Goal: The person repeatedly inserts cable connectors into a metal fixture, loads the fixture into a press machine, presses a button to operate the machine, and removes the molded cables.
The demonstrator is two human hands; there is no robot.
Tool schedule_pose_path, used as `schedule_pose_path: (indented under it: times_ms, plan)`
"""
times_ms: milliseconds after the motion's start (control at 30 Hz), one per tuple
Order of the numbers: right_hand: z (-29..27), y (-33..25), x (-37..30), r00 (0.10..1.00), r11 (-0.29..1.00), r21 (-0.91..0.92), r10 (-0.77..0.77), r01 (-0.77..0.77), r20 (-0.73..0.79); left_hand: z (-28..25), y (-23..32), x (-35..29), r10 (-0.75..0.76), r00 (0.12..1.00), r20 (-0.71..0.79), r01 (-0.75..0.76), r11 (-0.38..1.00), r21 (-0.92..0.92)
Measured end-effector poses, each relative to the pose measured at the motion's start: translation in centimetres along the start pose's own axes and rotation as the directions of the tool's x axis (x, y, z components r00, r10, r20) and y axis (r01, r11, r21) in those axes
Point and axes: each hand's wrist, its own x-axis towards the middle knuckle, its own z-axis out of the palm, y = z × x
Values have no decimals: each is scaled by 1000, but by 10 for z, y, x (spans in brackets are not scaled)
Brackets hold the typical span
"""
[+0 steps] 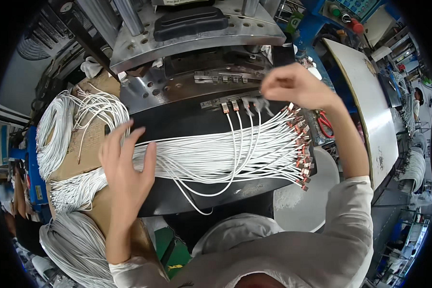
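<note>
A broad bundle of white cables [201, 153] lies across the black work surface. The cables end at the right in many small metal connectors with orange parts [302, 149]. Over the bundle's left part my left hand [127, 165] is open, fingers spread, with nothing in it. Above the cable ends hovers my right hand [295, 86], its fingers curled together; whatever they hold, if anything, is hidden. Beside it, several cable connectors [234, 106] stand in a row at a narrow metal strip [211, 103]. The two nearest that hand look grey and blurred.
A steel press plate [197, 43] on thick posts overhangs the far side, with a metal fixture bar [230, 77] below it. Coiled white cables [55, 134] lie on cardboard at the left. Red-handled pliers [325, 125] and a white panel [365, 105] are at the right.
</note>
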Motion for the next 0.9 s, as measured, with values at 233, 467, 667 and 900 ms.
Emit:
schedule_pose_path:
  times_ms: [233, 467, 667, 900]
  plan:
    - [28, 44, -26, 964, 767, -607, -264, 208, -4, 52, 112, 19, 351, 933, 76, -300, 879, -371]
    - [41, 3, -14, 991, 992, -127, 28, -11, 129, 80, 121, 32, 256, 945, 204, -198, 943, -269]
    - [32, 28, 53, 989, 965, 215, 148, -148, 14, 71, 121, 47, 215, 954, 210, -135, 930, -343]
    - [8, 165, 164, 787, 654, -745, -526, 131, -323, 131, 57, 130, 226, 973, -44, -230, 961, -153]
